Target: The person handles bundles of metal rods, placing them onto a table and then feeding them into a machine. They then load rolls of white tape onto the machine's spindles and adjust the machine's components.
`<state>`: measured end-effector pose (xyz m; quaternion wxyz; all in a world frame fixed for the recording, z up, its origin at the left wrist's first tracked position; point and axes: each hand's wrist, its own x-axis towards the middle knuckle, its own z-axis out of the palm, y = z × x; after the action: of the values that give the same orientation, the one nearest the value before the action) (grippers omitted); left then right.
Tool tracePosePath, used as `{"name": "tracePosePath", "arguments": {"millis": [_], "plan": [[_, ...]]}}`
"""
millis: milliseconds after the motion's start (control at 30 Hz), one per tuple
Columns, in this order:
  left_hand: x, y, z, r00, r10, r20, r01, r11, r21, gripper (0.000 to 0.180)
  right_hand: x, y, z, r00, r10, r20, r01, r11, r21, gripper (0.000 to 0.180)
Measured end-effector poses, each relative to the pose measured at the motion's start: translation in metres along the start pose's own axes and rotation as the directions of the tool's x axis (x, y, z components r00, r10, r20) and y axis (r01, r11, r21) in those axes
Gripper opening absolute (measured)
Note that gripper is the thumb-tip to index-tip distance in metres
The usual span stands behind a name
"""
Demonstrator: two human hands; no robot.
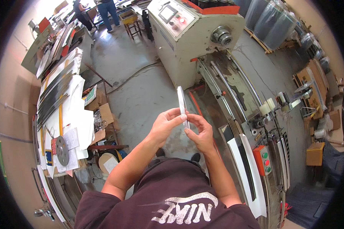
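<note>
In front of my body, both hands hold a narrow white tape roll (181,101), turned nearly edge-on with its far end pointing away from me. My left hand (166,126) pinches it between thumb and fingers on the left side. From the right, my right hand (200,133) closes its thumb and fingers at the roll's near end. The fingertips of the two hands almost meet there and cover part of the roll.
A large machine with a control panel (174,17) stands ahead to the right; its long bed with metal rails (227,82) runs beside me. A button box (262,160) sits on it. Left is a cluttered worktable with a grey disc (63,150). Two people (107,13) stand far off.
</note>
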<state>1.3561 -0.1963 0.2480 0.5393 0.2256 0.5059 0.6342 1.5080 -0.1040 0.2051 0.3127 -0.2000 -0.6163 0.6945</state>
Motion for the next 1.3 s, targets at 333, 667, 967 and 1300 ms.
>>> {"name": "tracePosePath", "arguments": {"millis": [333,667,967,1300], "plan": [[0.024,0.023,0.027,0.982,0.183,-0.038,-0.186,0.98,-0.069,0.044,-0.016,0.012,-0.007,0.969,-0.048,-0.241,0.113,0.957,0.267,0.064],[0.036,0.063,0.053,0.968,0.248,0.045,-0.244,0.967,-0.074,0.042,-0.014,0.013,-0.034,0.994,0.084,0.064,-0.099,0.952,0.289,0.045],[0.056,0.059,0.051,0.974,0.214,-0.069,-0.221,0.968,-0.12,0.039,-0.063,-0.031,-0.06,0.959,0.131,-0.253,-0.129,0.991,0.022,0.014],[0.072,0.043,0.065,0.999,0.027,-0.028,-0.034,0.96,-0.277,0.035,-0.094,-0.037,-0.077,0.923,0.112,-0.367,-0.14,0.989,-0.051,0.018]]}}
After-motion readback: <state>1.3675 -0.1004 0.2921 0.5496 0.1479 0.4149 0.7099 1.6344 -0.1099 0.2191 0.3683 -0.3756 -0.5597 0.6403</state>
